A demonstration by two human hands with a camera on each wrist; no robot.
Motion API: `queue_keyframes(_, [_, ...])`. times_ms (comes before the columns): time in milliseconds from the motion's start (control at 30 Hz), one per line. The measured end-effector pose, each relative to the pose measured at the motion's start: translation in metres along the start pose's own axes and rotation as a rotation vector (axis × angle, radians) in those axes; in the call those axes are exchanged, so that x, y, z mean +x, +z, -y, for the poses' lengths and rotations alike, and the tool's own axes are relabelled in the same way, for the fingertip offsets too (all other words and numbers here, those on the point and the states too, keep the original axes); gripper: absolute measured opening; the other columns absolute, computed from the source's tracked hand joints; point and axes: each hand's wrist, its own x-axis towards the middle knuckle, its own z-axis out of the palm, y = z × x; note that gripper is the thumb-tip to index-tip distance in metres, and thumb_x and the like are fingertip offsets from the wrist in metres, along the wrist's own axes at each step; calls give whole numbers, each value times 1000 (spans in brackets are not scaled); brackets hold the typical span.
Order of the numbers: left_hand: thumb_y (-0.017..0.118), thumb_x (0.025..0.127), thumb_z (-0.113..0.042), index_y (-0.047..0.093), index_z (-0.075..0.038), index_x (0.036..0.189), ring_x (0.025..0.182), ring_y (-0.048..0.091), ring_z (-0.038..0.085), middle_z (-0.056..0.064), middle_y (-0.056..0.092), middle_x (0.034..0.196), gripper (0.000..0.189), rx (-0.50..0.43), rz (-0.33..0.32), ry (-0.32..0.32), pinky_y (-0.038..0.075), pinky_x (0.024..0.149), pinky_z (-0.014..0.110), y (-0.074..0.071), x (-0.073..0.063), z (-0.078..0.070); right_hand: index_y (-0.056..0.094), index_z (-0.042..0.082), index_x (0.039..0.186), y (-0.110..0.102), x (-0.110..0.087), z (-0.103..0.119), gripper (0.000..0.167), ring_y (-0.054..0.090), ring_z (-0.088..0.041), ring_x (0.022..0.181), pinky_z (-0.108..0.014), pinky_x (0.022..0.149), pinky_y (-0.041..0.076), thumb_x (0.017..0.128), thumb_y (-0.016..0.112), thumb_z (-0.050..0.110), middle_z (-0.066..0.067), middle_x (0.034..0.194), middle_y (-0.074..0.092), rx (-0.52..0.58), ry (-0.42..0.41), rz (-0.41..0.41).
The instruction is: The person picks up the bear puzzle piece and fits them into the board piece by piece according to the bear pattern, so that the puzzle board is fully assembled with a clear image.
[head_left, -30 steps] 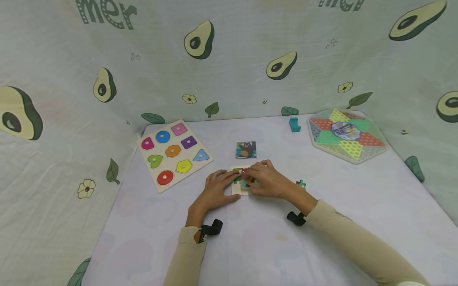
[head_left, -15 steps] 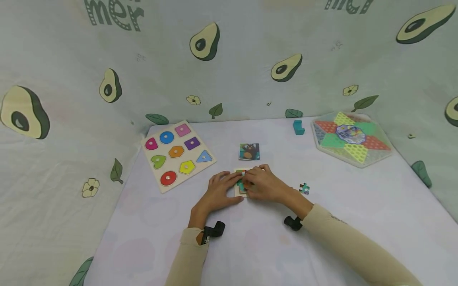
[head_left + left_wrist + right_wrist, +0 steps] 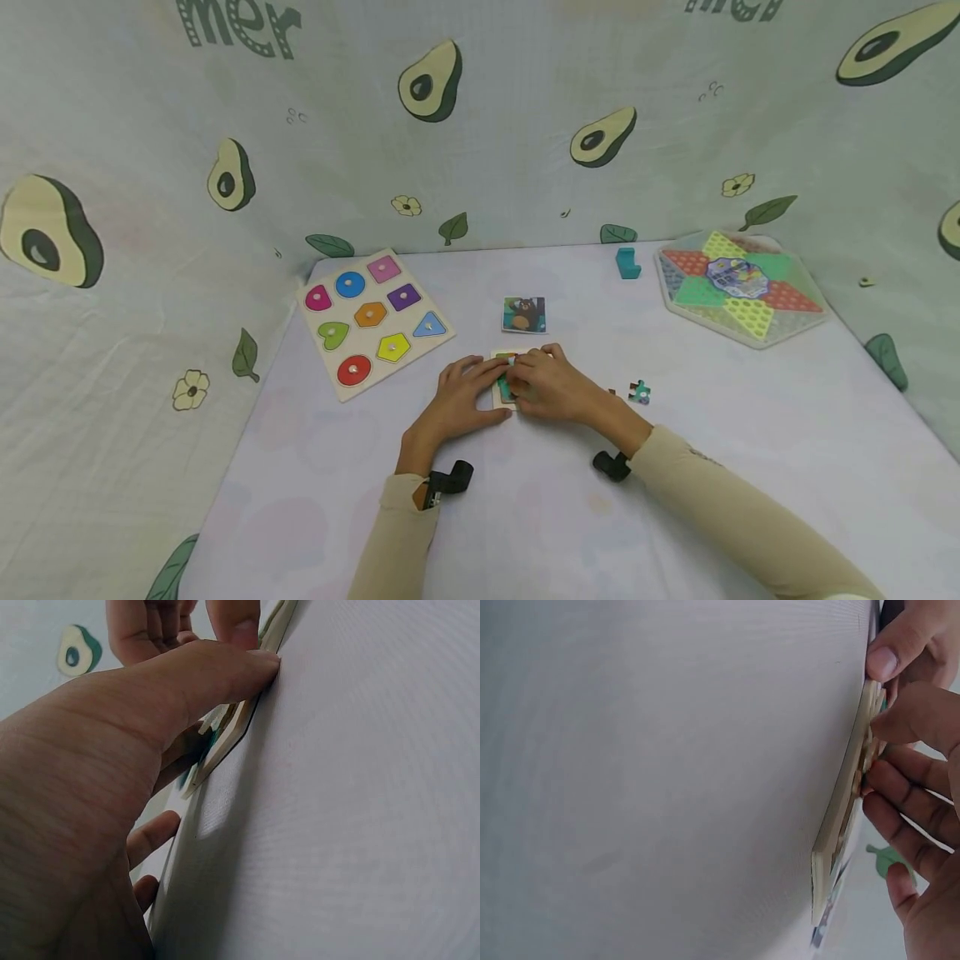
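Observation:
Between both hands lies a small wooden jigsaw board (image 3: 497,402) with green and brown pieces, much of it hidden by the right hand. My left hand (image 3: 459,402) rests at the board's left side with fingers extended and fairly straight. Its thumb (image 3: 251,671) lies against the near edge. My right hand (image 3: 553,386) bends over the board, and its thumb and fingers (image 3: 892,776) pinch a jigsaw piece low over the surface; the piece is mostly hidden. To the right sits a loose green jigsaw piece (image 3: 640,392), with a brown bit (image 3: 612,392) showing beside the right wrist.
A bear picture tile (image 3: 524,315) lies behind the board. Back left is a shape puzzle board (image 3: 360,367) with knobbed pieces. A hexagonal star-patterned game board (image 3: 738,287) and a teal block (image 3: 627,263) are at the back right, before an avocado-print cloth (image 3: 517,192).
The head view has shifted slightly. My right hand has drawn a little closer to the left hand over the board, uncovering more of the loose green piece. The left hand stays in place.

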Motion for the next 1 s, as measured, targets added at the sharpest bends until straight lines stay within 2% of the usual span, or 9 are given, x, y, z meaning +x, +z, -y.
queue_keyframes(233, [67, 90, -55, 36, -31, 156, 147, 18, 25, -9, 35, 159, 77, 20, -3, 9, 12, 117, 52, 0, 0, 0, 76, 18, 102, 2, -1, -1, 14, 60, -24, 110, -51, 91, 38, 88, 77, 20, 1, 111, 65, 4, -48, -2])
queue_keyframes(467, [67, 90, -54, 37, -29, 156, 147, 20, 25, -9, 36, 158, 76, 25, -13, 25, 13, 116, 53, 0, 0, 0, 79, 16, 101, 1, -1, 0, 11, 60, -22, 109, -50, 89, 38, 91, 74, 16, 0, 109, 67, 25, -94, -22])
queue_keyframes(700, [67, 90, -54, 37, -31, 156, 147, 19, 24, -9, 35, 159, 75, 29, -4, 16, 13, 116, 53, -1, 1, 0, 79, 16, 101, 0, -4, 2, 11, 59, -21, 107, -46, 81, 36, 93, 71, 15, 3, 109, 66, 31, -80, 0])
queue_keyframes(867, [68, 90, -53, 40, -30, 155, 147, 20, 26, -8, 37, 158, 74, 22, -14, 20, 13, 116, 54, -1, 1, 0, 78, 16, 106, -2, -7, 4, 14, 58, -23, 111, -50, 85, 39, 94, 70, 15, 2, 113, 67, 20, -61, 11])
queue_keyframes(1000, [64, 92, -55, 42, -30, 154, 146, 22, 27, -7, 38, 157, 70, 15, -24, 38, 14, 116, 55, 0, 1, 1, 76, 13, 111, -9, -13, 4, 18, 57, -25, 115, -52, 88, 39, 95, 68, 12, -3, 120, 67, 91, -5, 34])
